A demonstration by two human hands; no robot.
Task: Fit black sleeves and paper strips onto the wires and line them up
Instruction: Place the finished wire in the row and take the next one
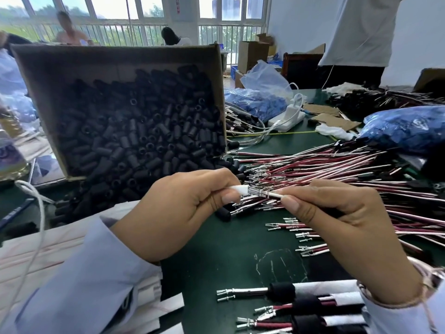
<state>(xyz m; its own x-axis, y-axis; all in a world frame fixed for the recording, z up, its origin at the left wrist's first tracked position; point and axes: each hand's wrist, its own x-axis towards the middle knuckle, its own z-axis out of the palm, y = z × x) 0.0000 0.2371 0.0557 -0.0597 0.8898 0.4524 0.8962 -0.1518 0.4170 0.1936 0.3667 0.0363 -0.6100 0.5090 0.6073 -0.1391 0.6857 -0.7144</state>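
Over the desk, the right hand pinches a white wire in its grip, lying nearly level, metal terminal pointing left. The left hand pinches a white paper strip at that terminal's tip, near the box of black sleeves.

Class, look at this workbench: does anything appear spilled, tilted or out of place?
The cardboard box stands tilted, and black sleeves spill from its low open side onto the green table.
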